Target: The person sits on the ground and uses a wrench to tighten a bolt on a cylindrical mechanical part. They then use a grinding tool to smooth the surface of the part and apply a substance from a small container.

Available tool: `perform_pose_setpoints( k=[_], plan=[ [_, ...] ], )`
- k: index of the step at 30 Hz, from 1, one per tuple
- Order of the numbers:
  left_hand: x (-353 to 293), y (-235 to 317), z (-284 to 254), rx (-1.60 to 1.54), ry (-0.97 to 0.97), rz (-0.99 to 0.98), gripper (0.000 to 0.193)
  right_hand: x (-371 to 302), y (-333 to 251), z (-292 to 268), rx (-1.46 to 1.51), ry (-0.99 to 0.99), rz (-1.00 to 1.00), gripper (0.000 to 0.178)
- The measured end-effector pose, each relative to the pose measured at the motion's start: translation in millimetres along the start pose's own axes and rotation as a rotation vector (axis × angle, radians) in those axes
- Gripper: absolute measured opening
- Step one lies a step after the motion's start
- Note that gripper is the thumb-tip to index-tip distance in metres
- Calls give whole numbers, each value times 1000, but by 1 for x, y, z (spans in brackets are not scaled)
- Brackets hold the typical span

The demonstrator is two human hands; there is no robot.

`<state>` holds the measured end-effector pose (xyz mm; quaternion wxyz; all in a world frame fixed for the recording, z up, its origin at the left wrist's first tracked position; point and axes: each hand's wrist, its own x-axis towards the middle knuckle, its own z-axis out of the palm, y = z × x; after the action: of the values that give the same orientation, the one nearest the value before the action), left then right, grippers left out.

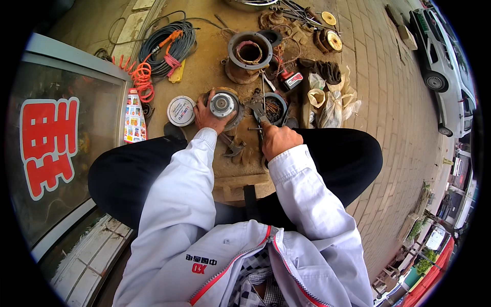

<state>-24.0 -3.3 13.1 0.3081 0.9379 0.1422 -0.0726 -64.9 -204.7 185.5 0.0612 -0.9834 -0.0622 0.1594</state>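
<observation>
"Between the person's knees, in the head view, what is each hand doing?"

"The left hand (207, 116) curves around the left side of a round, dark-rimmed metal part with a bright silver hub (222, 105), thumb and fingers holding its edge. The right hand (279, 140) is clamped on the handle of a grey steel hand tool (258, 109). Its working end lies just right of the part; wrench or pliers, I can't fairly say at this angle."

"How far along does it look?"

"Partway, I'd judge. The part sits on the ground, apart from the grey, flanged cylindrical metal housing (241, 75) that stands upright beyond it. Small hardware lies loose in a dark round bowl (284, 97), not fitted to anything. So handling the part seems under way, while the larger pieces remain separate."

"And the part itself, how does it look?"

"It lies about flat, hub facing up. The middle is clean and shiny, with concentric rings around a small centre; the outer rim is duller, brownish grey. The hand covers some of its left edge."

"Anything close by?"

"A round white-topped tin (181, 111) just left of the left hand, and a steel claw hammer (235, 148) on the near side."
</observation>
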Motion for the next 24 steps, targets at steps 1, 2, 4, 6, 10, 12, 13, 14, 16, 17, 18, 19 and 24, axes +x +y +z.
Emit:
perform_pose_setpoints(
  k=[1, 2, 4, 6, 10, 12, 13, 14, 16, 17, 18, 19, 24],
  plan=[
    [2, 3, -3, -2, -11, -22, 110, -4, 0, -4, 7, -43, 19, 28],
    [-1, 2, -5, 17, -29, -26, 110, -15, 0, -6, 13, -87, 37, 28],
    [-6, 6, -4, 25, -33, -31, 111, -29, 4, -5, 9, -190, 60, 28],
    [2, 1, 0, 10, 39, 38, 111, -8, 5, 5, 18, -40, 14, 31],
    [-3, -3, 1, 5, 21, 6, 110, -10, 1, -8, 16, -59, 38, 33],
    [1, 2, -1, 25, 23, 7, 109, -20, 8, -7, 13, -81, 34, 32],
    [6, 5, -2, 10, 31, 17, 109, -14, 8, -1, 16, -52, 23, 32],
    [6, 5, 0, -5, 39, 26, 109, 0, 8, 6, 19, -24, 12, 32],
    [6, -3, 4, 0, 52, 57, 107, 9, 3, 1, 33, 24, -34, 33],
    [4, -7, 6, 2, 59, 72, 107, 3, 1, -5, 18, -43, -6, 33],
    [2, -1, -4, 31, 0, 54, 105, -4, 0, -11, 1, -102, 24, 33],
    [6, 4, -9, 44, -11, 88, 105, -10, 2, -14, -22, -167, 39, 34],
    [10, 2, -18, 72, -78, 145, 103, -6, 0, -6, 21, -65, 22, 37]
  ],
)
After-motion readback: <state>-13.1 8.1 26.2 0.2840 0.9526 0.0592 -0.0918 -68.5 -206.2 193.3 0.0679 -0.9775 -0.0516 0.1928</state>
